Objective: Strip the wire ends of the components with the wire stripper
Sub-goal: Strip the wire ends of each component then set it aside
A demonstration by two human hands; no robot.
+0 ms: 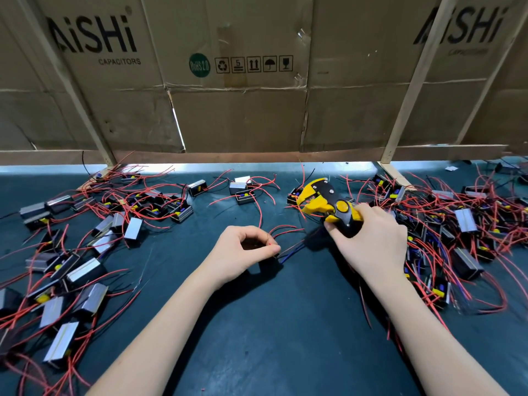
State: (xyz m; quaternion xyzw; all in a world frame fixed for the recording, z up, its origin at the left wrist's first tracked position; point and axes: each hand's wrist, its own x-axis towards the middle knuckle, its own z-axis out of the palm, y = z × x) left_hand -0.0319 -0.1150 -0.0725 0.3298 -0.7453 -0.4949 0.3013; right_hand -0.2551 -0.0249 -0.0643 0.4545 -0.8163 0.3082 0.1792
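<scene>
My right hand (371, 238) grips the handles of a yellow and black wire stripper (328, 202), whose jaws point up and left above the mat. My left hand (243, 250) sits at the middle of the mat, thumb and forefinger pinched on the wires (288, 252) of one small black component that lies mostly hidden under the palm. Red, black and blue leads run from that pinch toward the stripper, a short way below its jaws and not in them.
Piles of small black and silver components with red and black wires lie at the left (85, 252) and the right (457, 224) of the dark green mat (271, 324). A few more (243, 191) lie at the back. Cardboard sheets (237, 81) on a wooden frame wall off the rear.
</scene>
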